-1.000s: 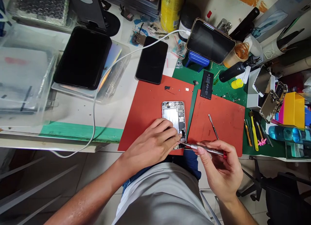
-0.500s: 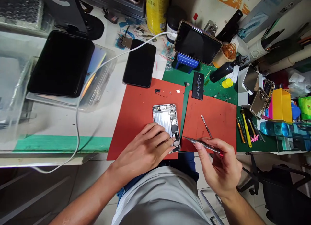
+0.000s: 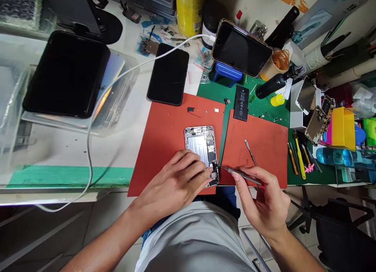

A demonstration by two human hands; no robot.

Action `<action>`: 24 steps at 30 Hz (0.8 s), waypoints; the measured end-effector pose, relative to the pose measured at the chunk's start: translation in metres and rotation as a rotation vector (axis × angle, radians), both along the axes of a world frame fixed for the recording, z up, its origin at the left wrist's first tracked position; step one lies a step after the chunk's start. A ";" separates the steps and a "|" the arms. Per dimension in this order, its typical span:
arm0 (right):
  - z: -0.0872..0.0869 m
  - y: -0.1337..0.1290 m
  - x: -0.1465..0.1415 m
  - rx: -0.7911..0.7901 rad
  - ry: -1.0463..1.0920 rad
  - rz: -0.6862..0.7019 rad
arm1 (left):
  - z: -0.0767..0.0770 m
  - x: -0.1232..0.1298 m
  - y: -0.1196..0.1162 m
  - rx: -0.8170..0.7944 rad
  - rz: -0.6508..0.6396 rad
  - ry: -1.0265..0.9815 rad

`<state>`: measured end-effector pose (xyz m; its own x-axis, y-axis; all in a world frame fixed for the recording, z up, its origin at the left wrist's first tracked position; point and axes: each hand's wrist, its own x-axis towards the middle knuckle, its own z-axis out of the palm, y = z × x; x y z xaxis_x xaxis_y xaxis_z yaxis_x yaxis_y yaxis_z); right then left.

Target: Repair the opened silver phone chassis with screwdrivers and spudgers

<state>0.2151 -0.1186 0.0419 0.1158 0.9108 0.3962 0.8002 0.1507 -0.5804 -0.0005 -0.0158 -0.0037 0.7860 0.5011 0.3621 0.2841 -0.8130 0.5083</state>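
An opened phone frame [image 3: 196, 141] with its circuit board showing lies on the left red mat [image 3: 164, 127]. My left hand [image 3: 179, 180] lies over its lower part, fingers bent and thumb pressed near the right edge; what is under the fingertips is hidden. In my right hand [image 3: 264, 193], a thin silver screwdriver [image 3: 245, 176] with a red end is pinched between thumb and fingers. Its tip points left and is at the phone's right edge; I cannot tell whether it touches. A metal pry tool [image 3: 250, 151] lies on the right red mat [image 3: 267, 139]. Above that mat is a black phone battery [image 3: 241, 103].
A dark phone [image 3: 169, 74] lies behind the left mat. Another phone [image 3: 241, 48], plugged into a white cable [image 3: 129, 71], leans on a blue stand [image 3: 227, 72]. A large black device [image 3: 67, 74] is at left. Several tools, including a yellow one [image 3: 299, 156], lie at right.
My right hand has moved slightly left, bringing the screwdriver tip closer to the phone's edge. The left hand keeps its place on the phone. The view has shifted slightly.
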 end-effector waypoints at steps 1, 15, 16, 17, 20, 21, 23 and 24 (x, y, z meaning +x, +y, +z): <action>0.003 0.002 0.000 0.003 -0.027 0.019 | 0.000 0.000 0.000 -0.003 0.001 0.000; 0.027 0.031 0.004 -0.078 -0.399 0.248 | -0.002 -0.001 0.000 -0.018 -0.027 0.033; 0.027 0.033 0.004 -0.064 -0.417 0.247 | -0.002 -0.001 0.000 -0.017 -0.026 0.029; 0.027 0.034 0.003 -0.052 -0.430 0.246 | -0.003 -0.001 0.000 -0.015 -0.024 0.023; 0.027 0.035 0.003 -0.051 -0.429 0.237 | -0.003 -0.001 0.000 -0.013 -0.026 0.014; 0.028 0.036 0.004 -0.070 -0.411 0.241 | -0.003 -0.001 0.000 -0.014 -0.029 0.014; 0.030 0.037 0.004 -0.112 -0.368 0.271 | -0.003 -0.001 0.000 -0.017 -0.033 0.018; 0.031 0.038 0.004 -0.119 -0.356 0.289 | -0.002 -0.001 0.000 -0.017 -0.034 0.019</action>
<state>0.2189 -0.0804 0.0726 -0.2733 0.9272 0.2561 0.8876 0.3457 -0.3044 -0.0017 -0.0155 -0.0061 0.8092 0.4799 0.3389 0.2661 -0.8137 0.5168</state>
